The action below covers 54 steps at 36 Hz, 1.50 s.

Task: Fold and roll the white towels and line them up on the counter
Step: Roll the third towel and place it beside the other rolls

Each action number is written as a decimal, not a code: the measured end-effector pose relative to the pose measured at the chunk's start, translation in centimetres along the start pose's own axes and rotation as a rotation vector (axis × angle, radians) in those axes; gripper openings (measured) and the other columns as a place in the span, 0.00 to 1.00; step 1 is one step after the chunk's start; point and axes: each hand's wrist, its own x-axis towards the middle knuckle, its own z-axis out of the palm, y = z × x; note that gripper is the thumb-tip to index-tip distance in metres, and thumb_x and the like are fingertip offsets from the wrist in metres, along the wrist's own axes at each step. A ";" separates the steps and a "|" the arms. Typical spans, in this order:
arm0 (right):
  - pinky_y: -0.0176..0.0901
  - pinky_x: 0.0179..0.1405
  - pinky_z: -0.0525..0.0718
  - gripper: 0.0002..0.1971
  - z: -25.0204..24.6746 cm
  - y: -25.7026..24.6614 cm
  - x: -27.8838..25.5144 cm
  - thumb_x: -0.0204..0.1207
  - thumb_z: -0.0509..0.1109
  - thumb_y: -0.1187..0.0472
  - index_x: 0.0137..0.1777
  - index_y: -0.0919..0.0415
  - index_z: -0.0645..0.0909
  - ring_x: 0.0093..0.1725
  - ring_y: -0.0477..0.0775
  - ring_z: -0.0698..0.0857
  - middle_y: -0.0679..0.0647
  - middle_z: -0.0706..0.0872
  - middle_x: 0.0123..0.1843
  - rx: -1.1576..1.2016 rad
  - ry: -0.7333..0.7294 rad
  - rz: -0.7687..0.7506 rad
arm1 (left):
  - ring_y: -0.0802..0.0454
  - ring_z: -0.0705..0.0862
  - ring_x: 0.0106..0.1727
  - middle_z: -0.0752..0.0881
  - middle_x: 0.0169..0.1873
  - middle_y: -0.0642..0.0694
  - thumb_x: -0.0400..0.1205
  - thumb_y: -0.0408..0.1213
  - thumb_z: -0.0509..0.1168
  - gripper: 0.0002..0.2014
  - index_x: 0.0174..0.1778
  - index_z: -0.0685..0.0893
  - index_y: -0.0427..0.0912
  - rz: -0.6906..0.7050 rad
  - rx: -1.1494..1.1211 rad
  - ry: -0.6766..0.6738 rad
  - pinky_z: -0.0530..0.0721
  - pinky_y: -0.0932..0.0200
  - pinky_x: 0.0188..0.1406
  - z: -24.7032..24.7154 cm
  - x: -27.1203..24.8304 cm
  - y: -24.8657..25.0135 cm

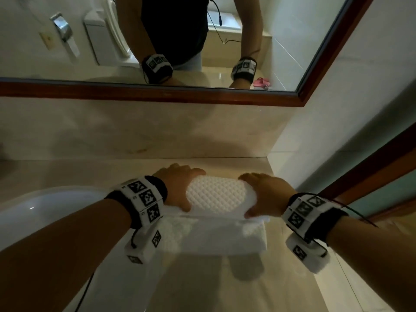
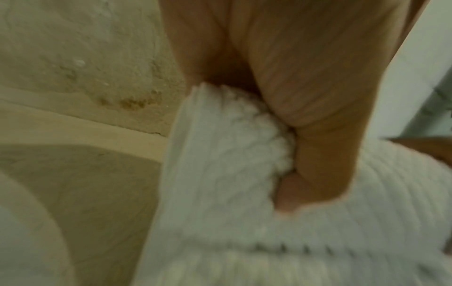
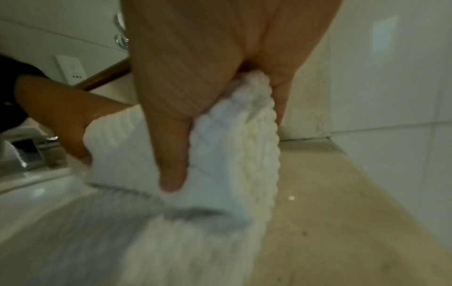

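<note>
Both wrist views are smeared with blur, and the towel loses its weave to soft streaks in the left one. From the head camera, the left hand hides its fingertips behind the roll, and the right hand covers the roll's other end. The sink is cut off by the left edge. The pink thing in the mirror is too small to tell.

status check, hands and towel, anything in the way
Left hand and right hand grip the ends of the white towel. Half rolled, flat tail on counter. Nothing in the way.
</note>
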 end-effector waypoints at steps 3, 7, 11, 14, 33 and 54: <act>0.51 0.65 0.75 0.43 0.9 0.0 1.2 0.59 0.78 0.41 0.74 0.50 0.67 0.64 0.57 0.78 0.50 0.78 0.66 -0.073 0.246 0.001 | 0.44 0.66 0.73 0.68 0.73 0.49 0.67 0.51 0.72 0.45 0.79 0.57 0.55 -0.016 0.137 0.329 0.67 0.45 0.72 0.7 0.3 0.2; 0.53 0.56 0.81 0.37 2.8 -1.2 1.1 0.54 0.81 0.48 0.66 0.59 0.77 0.50 0.62 0.85 0.56 0.84 0.56 -0.108 0.427 0.017 | 0.39 0.74 0.66 0.76 0.68 0.42 0.60 0.56 0.73 0.46 0.73 0.59 0.54 -0.021 0.149 0.444 0.72 0.40 0.65 2.7 -0.2 0.1; 0.63 0.74 0.68 0.42 5.1 -1.6 -1.9 0.58 0.74 0.49 0.74 0.57 0.67 0.68 0.62 0.75 0.56 0.76 0.69 -0.079 0.417 -0.031 | 0.40 0.66 0.70 0.74 0.72 0.36 0.56 0.68 0.62 0.48 0.71 0.69 0.46 0.000 0.237 0.433 0.77 0.34 0.62 4.8 -2.0 0.3; 0.60 0.78 0.62 0.42 5.5 -1.5 -4.7 0.61 0.66 0.37 0.76 0.54 0.66 0.72 0.58 0.71 0.53 0.74 0.72 -0.110 0.339 -0.061 | 0.42 0.70 0.68 0.79 0.69 0.38 0.63 0.66 0.56 0.39 0.68 0.70 0.50 0.055 0.198 0.434 0.76 0.30 0.60 5.3 -4.0 0.7; 0.54 0.68 0.78 0.46 0.5 -1.8 -0.2 0.49 0.78 0.40 0.70 0.30 0.61 0.68 0.51 0.79 0.40 0.79 0.67 0.183 -0.279 -0.036 | 0.43 0.64 0.72 0.63 0.71 0.45 0.60 0.50 0.79 0.57 0.78 0.49 0.53 -0.161 -0.022 -0.009 0.73 0.43 0.69 3.6 -4.3 2.3; 0.50 0.68 0.74 0.58 2.9 -3.0 -2.0 0.51 0.80 0.42 0.78 0.38 0.46 0.63 0.56 0.77 0.49 0.77 0.65 0.006 -0.022 -0.057 | 0.42 0.63 0.71 0.63 0.68 0.47 0.61 0.43 0.78 0.51 0.76 0.53 0.59 -0.257 -0.079 0.105 0.74 0.42 0.67 4.4 -4.5 2.3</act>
